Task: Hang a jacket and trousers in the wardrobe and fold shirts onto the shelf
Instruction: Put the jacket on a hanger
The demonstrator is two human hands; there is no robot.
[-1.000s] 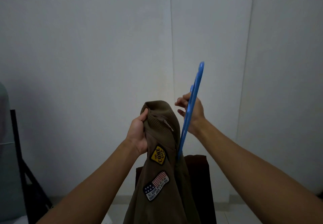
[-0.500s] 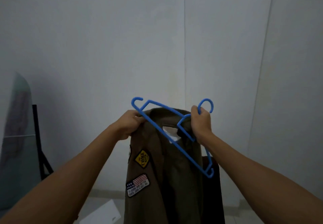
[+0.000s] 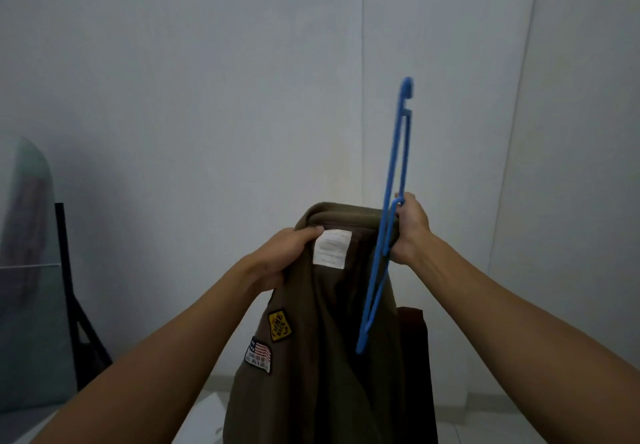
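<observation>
Two hands raised before a pale wall (image 3: 207, 97). Left hand (image 3: 284, 256) grips olive jacket (image 3: 322, 357) at the collar beside its white label (image 3: 331, 248); jacket hangs down, patches showing. Right hand (image 3: 410, 229) curls round blue hanger (image 3: 391, 208), held edge-on, near-upright, lower end against the jacket.

Head camera looking forward over both raised arms toward a pale wall.

The single wide-angle view is sitting close behind the hands, facing straight ahead and slightly down. The left hand (image 3: 287, 253) is gripping the jacket (image 3: 332, 339) just left of centre, while the right hand (image 3: 410, 227) is holding the hanger (image 3: 389, 208) beside it. The wall (image 3: 207, 97) is filling everything above and beyond the grip, well apart.
</observation>
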